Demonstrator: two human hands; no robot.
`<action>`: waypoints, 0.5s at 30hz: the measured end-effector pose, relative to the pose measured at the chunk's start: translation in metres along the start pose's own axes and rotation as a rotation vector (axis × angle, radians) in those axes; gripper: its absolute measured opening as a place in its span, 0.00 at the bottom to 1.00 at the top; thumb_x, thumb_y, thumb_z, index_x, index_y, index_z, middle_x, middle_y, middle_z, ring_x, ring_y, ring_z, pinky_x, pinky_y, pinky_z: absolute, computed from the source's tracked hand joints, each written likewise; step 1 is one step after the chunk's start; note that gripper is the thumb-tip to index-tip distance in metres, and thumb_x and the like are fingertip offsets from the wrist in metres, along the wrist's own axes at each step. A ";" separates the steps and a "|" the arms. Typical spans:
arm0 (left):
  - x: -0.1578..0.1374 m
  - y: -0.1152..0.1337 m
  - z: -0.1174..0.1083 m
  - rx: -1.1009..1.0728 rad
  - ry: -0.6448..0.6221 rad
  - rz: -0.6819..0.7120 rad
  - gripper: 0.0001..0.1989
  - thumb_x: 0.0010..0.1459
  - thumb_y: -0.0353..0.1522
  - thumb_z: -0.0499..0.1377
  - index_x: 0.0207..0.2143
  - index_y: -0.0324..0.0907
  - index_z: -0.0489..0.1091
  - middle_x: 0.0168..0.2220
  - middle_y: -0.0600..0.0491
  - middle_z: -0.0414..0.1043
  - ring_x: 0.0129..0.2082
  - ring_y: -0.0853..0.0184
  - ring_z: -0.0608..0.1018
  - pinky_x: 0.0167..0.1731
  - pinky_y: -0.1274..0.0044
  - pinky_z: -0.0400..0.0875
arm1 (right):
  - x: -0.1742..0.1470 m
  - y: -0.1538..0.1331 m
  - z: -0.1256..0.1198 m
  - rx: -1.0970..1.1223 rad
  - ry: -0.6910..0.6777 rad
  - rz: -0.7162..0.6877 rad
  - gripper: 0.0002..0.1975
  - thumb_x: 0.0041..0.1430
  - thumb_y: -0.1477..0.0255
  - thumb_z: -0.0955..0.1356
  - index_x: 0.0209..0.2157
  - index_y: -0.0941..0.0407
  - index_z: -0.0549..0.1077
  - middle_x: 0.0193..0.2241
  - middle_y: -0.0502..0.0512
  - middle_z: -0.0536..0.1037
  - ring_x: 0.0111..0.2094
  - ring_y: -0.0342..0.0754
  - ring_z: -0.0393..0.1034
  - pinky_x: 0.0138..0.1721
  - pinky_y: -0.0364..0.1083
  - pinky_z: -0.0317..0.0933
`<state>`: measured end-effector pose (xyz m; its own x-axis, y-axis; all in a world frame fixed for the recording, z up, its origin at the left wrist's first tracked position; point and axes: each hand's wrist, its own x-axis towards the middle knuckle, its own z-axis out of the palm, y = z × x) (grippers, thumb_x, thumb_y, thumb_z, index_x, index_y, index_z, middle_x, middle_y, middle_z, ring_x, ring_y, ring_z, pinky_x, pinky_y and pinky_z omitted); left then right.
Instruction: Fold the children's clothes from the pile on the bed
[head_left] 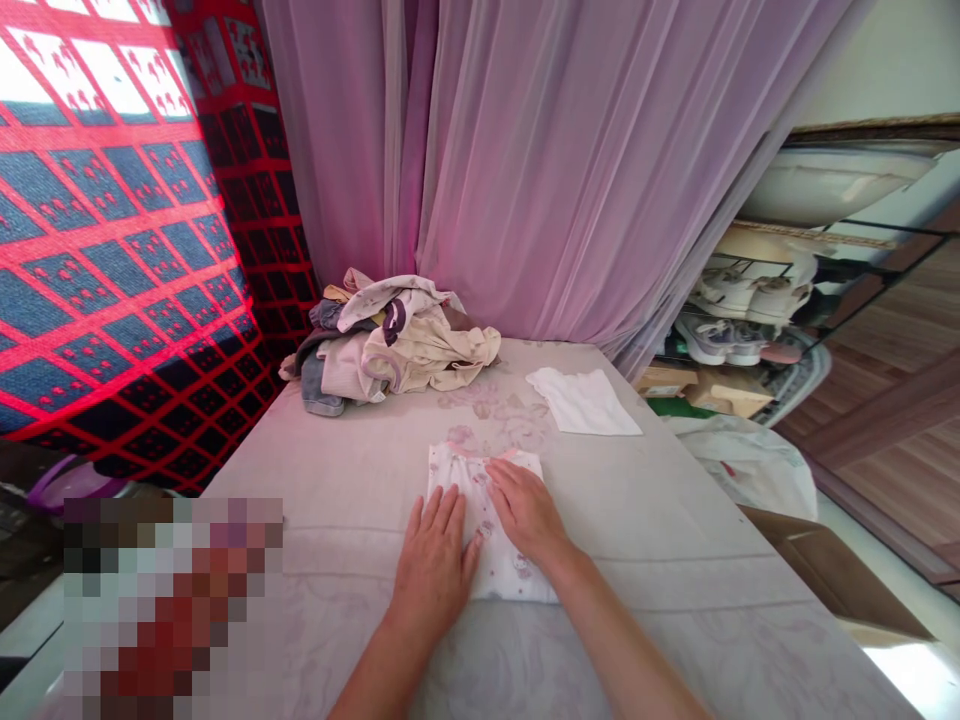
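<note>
A small white garment with a pink neckline and pink print (491, 555) lies flat, folded into a rough rectangle, on the pale patterned cover (337, 480). My left hand (437, 550) rests flat along its left side, fingers stretched out and slightly apart. On its upper right part lies my right hand (525, 508), palm down with the fingers extended. Neither hand grips anything. What kind of garment it is, beyond the neckline, is partly hidden by the hands.
A heap of mixed clothes (409, 340) sits at the back left. Toward the back right lies a white folded cloth (585, 402). Purple curtains (540, 170) hang behind. On the right stand a rack with shoes (727, 338) and a cardboard box (832, 570). A blurred patch covers the lower left.
</note>
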<state>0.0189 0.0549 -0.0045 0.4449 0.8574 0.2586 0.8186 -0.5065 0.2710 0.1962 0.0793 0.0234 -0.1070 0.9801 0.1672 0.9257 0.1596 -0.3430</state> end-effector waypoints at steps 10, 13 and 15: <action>0.066 -0.011 0.007 0.095 -0.175 -0.153 0.36 0.61 0.48 0.49 0.65 0.36 0.54 0.67 0.42 0.49 0.67 0.51 0.52 0.63 0.59 0.48 | 0.002 0.012 0.016 -0.125 -0.175 0.278 0.31 0.66 0.58 0.54 0.66 0.57 0.52 0.68 0.57 0.46 0.68 0.54 0.36 0.64 0.62 0.34; 0.062 -0.013 0.009 0.102 -0.189 -0.170 0.36 0.61 0.49 0.48 0.65 0.39 0.52 0.68 0.44 0.47 0.67 0.52 0.50 0.63 0.58 0.45 | 0.002 0.019 0.017 -0.112 -0.185 0.290 0.31 0.66 0.58 0.53 0.67 0.56 0.50 0.68 0.56 0.44 0.68 0.53 0.34 0.63 0.63 0.33; 0.061 -0.013 0.008 0.097 -0.195 -0.171 0.36 0.60 0.49 0.48 0.66 0.39 0.52 0.68 0.44 0.47 0.67 0.52 0.49 0.63 0.56 0.44 | 0.002 0.020 0.015 -0.106 -0.191 0.285 0.31 0.66 0.58 0.53 0.67 0.56 0.49 0.68 0.56 0.44 0.68 0.53 0.34 0.63 0.63 0.33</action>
<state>0.0387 0.1148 0.0003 0.3513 0.9358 0.0313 0.9146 -0.3501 0.2025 0.2085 0.0863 0.0029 0.1048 0.9894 -0.1003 0.9594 -0.1272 -0.2516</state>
